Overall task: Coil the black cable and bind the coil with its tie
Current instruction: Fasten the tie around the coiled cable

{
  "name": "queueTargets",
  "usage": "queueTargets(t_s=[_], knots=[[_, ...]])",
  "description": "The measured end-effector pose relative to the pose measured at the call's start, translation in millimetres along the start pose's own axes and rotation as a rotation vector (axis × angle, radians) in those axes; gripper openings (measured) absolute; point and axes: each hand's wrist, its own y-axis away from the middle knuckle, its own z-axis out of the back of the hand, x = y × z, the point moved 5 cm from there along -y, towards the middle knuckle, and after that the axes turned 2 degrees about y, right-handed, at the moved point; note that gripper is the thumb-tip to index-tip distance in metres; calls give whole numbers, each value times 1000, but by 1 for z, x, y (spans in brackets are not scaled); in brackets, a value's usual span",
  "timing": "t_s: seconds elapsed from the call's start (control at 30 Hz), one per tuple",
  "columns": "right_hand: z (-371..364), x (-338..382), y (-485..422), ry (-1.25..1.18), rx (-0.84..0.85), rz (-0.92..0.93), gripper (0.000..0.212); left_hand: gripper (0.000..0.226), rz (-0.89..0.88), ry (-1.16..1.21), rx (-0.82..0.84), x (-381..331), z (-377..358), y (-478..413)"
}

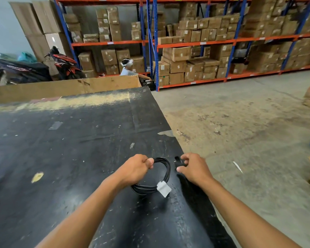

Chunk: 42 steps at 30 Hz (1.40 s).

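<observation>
Hands (136,169) (193,167) hold coiled black cable (166,169) above scuffed table (61,149).

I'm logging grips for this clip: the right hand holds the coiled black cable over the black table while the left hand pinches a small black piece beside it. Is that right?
Not quite: the hands are swapped. In the head view the left hand holds the coiled cable over the black table, and the right hand pinches the small black piece beside it.
</observation>
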Motion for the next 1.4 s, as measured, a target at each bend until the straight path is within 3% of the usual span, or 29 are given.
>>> queueTargets(t_s=[0.13, 0.23, 0.43, 0.53, 0.67, 0.8, 1.13, 1.4], knots=[[-9, 3, -10, 84, -25, 52, 23, 34, 10, 34, 7, 5, 4, -8], [-2, 9, -15, 7, -64, 72, 7, 34, 14, 30, 3, 7, 9, -15], [48, 53, -7, -291, -176, 235, 11, 34, 37, 51, 25, 6, 18, -30], [63, 77, 5, -398, -86, 331, 5, 35, 27, 46, 11, 1, 23, -39], [47, 92, 18, -210, 113, 441, 11, 34, -7, 31, -10, -10, 25, -47], [34, 88, 14, 137, -32, 579, 8, 35, -27, 7, 8, -19, 20, -49], [28, 83, 7, 120, -325, 771, 17, 34, -48, 21, 44, -29, 19, -40], [30, 82, 6, 93, -361, 826, 21, 34, -71, 56, 72, -32, 24, -35]])
